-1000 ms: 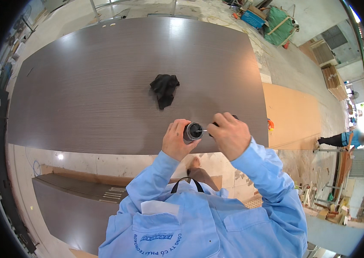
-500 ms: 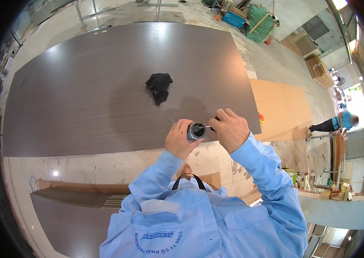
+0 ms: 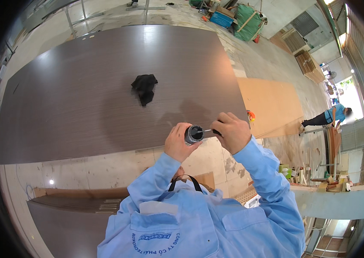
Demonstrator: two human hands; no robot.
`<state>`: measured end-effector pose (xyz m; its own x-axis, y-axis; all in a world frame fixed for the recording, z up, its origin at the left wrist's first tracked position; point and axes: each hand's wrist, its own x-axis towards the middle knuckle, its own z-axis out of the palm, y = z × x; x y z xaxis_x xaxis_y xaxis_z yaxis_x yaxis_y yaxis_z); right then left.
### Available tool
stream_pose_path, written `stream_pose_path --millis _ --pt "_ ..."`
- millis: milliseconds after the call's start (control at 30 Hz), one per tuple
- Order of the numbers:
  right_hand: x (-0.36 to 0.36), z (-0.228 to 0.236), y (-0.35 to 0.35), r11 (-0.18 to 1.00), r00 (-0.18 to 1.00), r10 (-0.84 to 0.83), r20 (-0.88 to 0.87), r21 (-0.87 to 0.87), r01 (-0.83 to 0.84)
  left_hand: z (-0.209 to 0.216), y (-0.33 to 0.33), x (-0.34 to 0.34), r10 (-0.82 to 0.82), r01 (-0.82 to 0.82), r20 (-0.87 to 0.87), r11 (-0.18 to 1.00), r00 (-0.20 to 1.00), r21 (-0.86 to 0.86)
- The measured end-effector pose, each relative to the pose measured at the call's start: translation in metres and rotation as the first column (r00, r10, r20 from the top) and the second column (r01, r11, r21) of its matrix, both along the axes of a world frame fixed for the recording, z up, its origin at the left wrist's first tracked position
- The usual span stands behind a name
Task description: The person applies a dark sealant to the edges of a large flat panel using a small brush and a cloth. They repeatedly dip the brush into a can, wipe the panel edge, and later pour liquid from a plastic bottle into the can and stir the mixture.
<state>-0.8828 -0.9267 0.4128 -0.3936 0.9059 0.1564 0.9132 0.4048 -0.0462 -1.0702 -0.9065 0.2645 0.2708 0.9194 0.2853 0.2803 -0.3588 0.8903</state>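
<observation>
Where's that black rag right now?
In the head view the black rag lies crumpled on the big dark panel, near its middle, apart from and beyond the hands.

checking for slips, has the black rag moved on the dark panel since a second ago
No. The black rag lies at the same spot on the dark panel, just as far from the panel's near edge; only the head camera shifted, so the whole view moved together.
</observation>
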Motion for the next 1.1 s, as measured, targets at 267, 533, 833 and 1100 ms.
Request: stream_pose_path --millis 267,533,833,1100 --pt "0.022 -0.018 -0.016 0.995 0.994 -0.098 -0.054 0.021 0.100 -0.001 0.005 0.033 -0.086 0.086 -0.012 0.995 0.996 0.042" --pt "0.122 -0.024 -0.059 0.960 0.956 -0.279 -0.088 0.014 0.281 0.000 0.008 0.129 -0.297 0.295 -0.023 0.953 0.955 -0.066" --pt "0.344 -0.053 -0.093 0.901 0.899 -0.427 -0.100 0.038 0.432 -0.009 0.005 0.348 -0.425 0.422 -0.086 0.905 0.901 -0.046" --pt "0.520 -0.043 -0.122 0.820 0.818 -0.572 -0.057 -0.079 0.567 -0.020 -0.006 0.550 -0.543 0.543 0.021 0.837 0.840 -0.069"
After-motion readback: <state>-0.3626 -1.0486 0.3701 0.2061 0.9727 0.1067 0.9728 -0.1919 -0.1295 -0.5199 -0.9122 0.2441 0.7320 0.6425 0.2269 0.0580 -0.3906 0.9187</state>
